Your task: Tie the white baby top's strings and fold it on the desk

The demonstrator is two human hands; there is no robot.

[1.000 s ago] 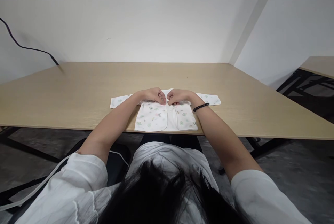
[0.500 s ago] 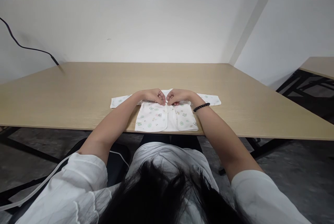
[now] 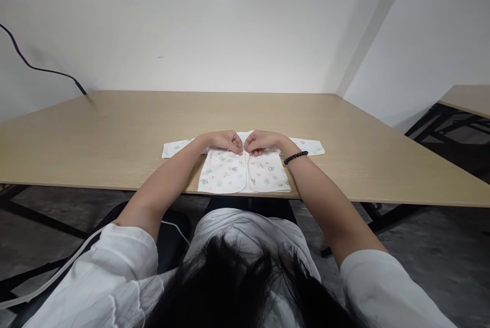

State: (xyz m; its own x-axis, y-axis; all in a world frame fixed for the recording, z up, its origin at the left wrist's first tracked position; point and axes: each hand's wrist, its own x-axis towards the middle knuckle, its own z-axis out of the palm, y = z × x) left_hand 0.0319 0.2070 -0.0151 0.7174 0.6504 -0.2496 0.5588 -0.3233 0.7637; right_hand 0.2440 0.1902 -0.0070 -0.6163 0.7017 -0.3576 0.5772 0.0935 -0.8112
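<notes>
A small white baby jacket [image 3: 224,172] with a green and orange print lies flat at the table's front edge, sleeves spread to both sides. Its two front panels nearly meet down the middle. At the upper part of the opening, my left hand [image 3: 228,141] is closed in a pinch on the left panel's edge. Right beside it, my right hand [image 3: 261,141] pinches the right panel's edge. The fingertips almost touch, and they hide whatever fastening is between them. A black bead bracelet [image 3: 296,157] circles my right wrist.
The light wooden table [image 3: 126,124] runs back to a white wall [image 3: 214,42]. A black cable [image 3: 57,73] hangs at the far left. Another table [image 3: 467,98] with a black frame stands at the right. A white cord [image 3: 53,279] passes by my left side.
The right front panel has shifted left, narrowing the gap between the panels' lower edges. Both hands remain in nearly the same place.
</notes>
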